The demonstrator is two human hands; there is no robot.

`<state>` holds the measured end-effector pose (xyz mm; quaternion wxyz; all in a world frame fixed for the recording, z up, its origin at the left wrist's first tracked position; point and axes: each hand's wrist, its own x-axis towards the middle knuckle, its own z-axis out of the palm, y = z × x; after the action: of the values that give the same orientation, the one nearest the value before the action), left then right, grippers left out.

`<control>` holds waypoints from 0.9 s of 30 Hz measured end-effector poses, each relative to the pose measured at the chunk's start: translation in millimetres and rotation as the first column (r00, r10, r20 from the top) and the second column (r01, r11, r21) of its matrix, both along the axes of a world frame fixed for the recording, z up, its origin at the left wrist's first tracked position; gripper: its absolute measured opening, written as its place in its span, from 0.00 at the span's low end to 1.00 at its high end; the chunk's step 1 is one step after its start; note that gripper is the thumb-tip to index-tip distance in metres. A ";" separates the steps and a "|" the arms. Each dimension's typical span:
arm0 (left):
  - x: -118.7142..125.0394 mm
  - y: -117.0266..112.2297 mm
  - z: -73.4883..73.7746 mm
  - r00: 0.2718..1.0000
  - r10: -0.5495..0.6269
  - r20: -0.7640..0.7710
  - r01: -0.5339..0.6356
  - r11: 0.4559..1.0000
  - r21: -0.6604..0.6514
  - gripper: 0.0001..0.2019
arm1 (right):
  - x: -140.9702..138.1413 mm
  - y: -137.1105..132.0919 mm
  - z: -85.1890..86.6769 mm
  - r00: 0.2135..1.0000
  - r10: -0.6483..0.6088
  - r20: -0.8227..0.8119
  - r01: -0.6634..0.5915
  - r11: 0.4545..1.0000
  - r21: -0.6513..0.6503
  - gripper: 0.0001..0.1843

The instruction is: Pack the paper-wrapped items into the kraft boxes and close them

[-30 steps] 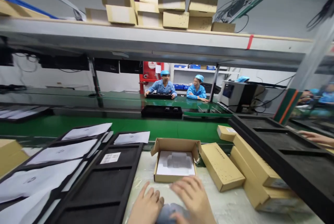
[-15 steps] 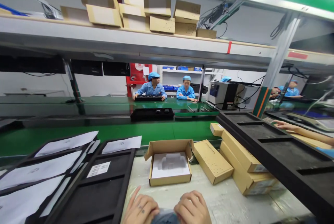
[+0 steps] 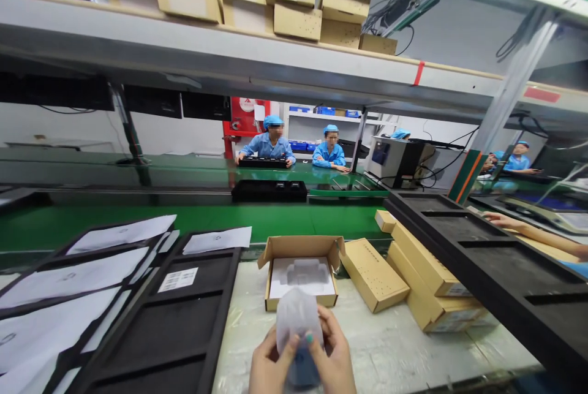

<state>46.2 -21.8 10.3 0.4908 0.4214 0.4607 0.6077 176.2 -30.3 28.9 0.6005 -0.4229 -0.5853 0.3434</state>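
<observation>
Between them, my left hand (image 3: 272, 359) and my right hand (image 3: 332, 351) grip a translucent whitish plastic bag (image 3: 298, 314). Both thumbs press on its front, and the fingers curl behind it. Something dark bluish shows through its lower part; its kind I cannot make out. Just beyond the bag stands an open cardboard box (image 3: 301, 304) with its lid raised at the back. Inside the box lies a white insert (image 3: 280, 276) with a shaped hollow. The bag covers part of the box's front edge.
Closed cardboard boxes (image 3: 374, 277) lie on the right, beside a long black tray (image 3: 509, 259). Black trays (image 3: 177, 320) with white printed bags (image 3: 82, 271) fill the left. A green conveyor (image 3: 321, 219) runs behind. Co-workers (image 3: 271, 143) sit across; another person's arm (image 3: 537, 234) reaches in at right.
My hands have come up from the near edge, lifting the bag into view and turning so the thumbs face me. The camera view has tilted slightly.
</observation>
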 end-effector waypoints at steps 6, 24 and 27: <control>17.3 -9.4 1.3 0.936 0.297 -0.190 -0.268 0.950 0.161 0.21 | -27.5 -1.0 -18.9 0.940 -0.319 -0.124 0.320 0.947 -0.014 0.18; 5.0 24.5 17.2 0.941 0.242 -0.236 -0.187 0.954 0.233 0.04 | 36.1 -8.1 -57.6 0.949 0.156 0.275 -0.186 0.979 0.085 0.24; -7.1 46.9 19.4 0.920 0.332 -0.208 -0.286 0.932 0.222 0.10 | 42.0 1.0 -37.8 0.912 0.080 0.402 -0.161 0.972 0.173 0.20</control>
<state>39.1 25.1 29.7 0.2867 0.4583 0.5187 0.6623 218.2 -29.3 -8.9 0.4888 -0.3825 -0.7505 0.2269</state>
